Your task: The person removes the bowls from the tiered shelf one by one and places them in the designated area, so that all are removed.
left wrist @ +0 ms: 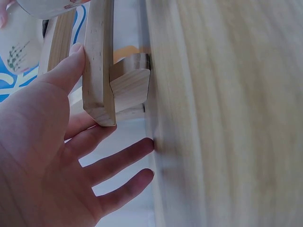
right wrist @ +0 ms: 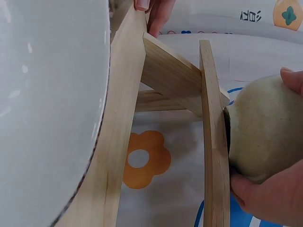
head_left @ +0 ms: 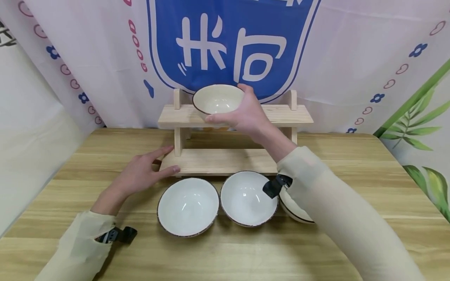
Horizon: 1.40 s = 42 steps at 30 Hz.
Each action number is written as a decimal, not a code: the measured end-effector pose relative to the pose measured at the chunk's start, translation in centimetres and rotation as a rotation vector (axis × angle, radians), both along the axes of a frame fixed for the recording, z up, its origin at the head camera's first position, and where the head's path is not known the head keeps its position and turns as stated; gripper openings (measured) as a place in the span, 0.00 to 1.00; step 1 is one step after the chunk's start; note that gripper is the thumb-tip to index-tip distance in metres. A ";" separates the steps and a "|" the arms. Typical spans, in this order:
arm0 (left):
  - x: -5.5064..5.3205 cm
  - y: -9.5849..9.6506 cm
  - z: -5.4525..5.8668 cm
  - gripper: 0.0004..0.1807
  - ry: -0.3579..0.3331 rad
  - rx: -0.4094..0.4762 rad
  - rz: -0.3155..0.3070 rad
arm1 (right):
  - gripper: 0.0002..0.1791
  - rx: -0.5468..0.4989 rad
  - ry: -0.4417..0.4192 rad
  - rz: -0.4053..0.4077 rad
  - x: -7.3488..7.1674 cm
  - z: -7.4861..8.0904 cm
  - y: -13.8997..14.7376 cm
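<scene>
My right hand grips a cream bowl with a dark rim, thumb at the near side and fingers at the far side. The bowl is upright at the upper shelf of a two-tier wooden rack; in the right wrist view the foot of this bowl is right at the board. My left hand holds the left end of the lower shelf, pinching the board between thumb and forefingers, the other fingers spread.
In front of the rack stand a white bowl at left, another white bowl in the middle and a dark-rimmed bowl partly hidden by my right sleeve. All are on the wooden table. A printed curtain hangs close behind the rack.
</scene>
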State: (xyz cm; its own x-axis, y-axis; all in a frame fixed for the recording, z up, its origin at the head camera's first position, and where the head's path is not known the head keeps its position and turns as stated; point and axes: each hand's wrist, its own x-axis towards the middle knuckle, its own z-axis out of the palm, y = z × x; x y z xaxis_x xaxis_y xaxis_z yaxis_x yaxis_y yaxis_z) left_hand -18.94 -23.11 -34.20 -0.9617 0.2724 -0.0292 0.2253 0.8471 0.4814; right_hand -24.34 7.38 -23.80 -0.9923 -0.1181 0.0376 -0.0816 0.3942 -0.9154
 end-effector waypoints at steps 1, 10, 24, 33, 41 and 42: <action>0.0 0.0 0.0 0.49 0.000 0.000 0.000 | 0.73 -0.003 -0.002 0.004 0.1 0.0 0.2; 0.1 0.0 0.1 0.50 0.001 0.005 -0.002 | 0.72 0.001 0.012 0.011 1.4 0.1 1.7; 0.1 0.1 0.1 0.50 0.006 -0.004 -0.002 | 0.73 0.048 0.013 -0.022 3.0 0.1 4.8; 0.1 -0.1 0.0 0.49 0.016 0.001 -0.009 | 0.73 0.071 0.020 -0.018 4.5 0.0 7.2; 0.0 -0.1 0.1 0.49 0.006 0.003 -0.005 | 0.70 0.080 0.015 -0.024 5.5 -0.2 9.4; 0.0 -0.1 0.1 0.50 0.005 0.003 -0.005 | 0.70 0.075 0.012 -0.023 5.7 -0.2 9.7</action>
State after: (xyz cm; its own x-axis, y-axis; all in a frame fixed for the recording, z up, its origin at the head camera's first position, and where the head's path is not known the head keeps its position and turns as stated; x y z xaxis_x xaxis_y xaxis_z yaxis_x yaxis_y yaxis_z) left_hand -18.90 -23.18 -34.13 -0.9606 0.2770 -0.0232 0.2319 0.8447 0.4823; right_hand -18.64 17.09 -24.01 -0.9943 -0.0983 0.0416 -0.0827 0.4632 -0.8824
